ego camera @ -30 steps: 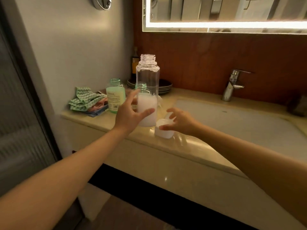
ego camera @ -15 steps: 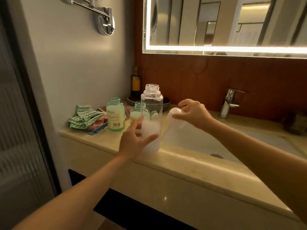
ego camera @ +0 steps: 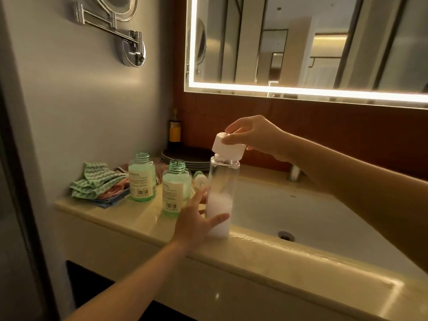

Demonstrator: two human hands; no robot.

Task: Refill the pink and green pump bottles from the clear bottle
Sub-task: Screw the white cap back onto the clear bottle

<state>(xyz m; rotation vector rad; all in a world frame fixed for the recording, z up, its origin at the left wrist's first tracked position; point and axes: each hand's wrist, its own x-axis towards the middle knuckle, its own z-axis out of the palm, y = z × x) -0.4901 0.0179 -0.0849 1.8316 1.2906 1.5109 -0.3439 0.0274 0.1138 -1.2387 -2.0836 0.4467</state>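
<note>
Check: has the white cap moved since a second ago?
Yes. The white cap, held by the right hand, rose from the counter to the mouth of the clear bottle.

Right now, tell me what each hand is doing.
Left hand: holding the clear bottle near its base.
Right hand: holding the white cap at the bottle's mouth.

A light-edged mirror hangs on the red-brown wall above a beige counter and white sink; grey wall left.
</note>
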